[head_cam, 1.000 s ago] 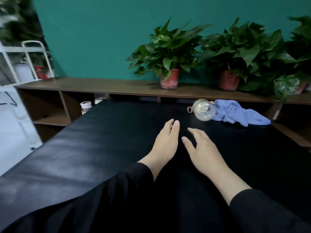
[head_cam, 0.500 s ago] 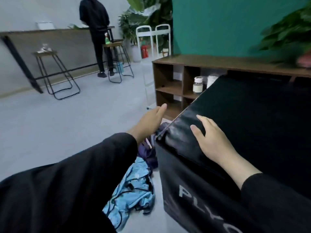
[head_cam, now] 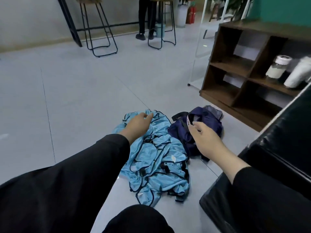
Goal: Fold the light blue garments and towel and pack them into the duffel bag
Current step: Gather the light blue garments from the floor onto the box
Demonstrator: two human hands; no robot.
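Note:
A crumpled pile of light blue garments (head_cam: pixel 156 158) with dark trim lies on the grey floor in front of me. Right beside it, on its right, sits a slumped navy duffel bag (head_cam: pixel 210 120) with a black strap and a white label. My left hand (head_cam: pixel 138 123) reaches over the far end of the pile, its fingers loosely curled at the fabric's top edge. Fingers loosely bent, my right hand (head_cam: pixel 207 140) hovers over the bag near its label and holds nothing that I can see. The towel is out of view.
The black-covered table (head_cam: pixel 277 148) stands close on my right. Behind the bag is a brown open shelf unit (head_cam: pixel 235 64) holding a jar (head_cam: pixel 277 68) and a white roll. Bar stools (head_cam: pixel 101 31) and a standing person (head_cam: pixel 144 17) are across the floor.
My view has swung from the tabletop down to the floor on the left. Both hands left the table and now reach down over the garments and the bag.

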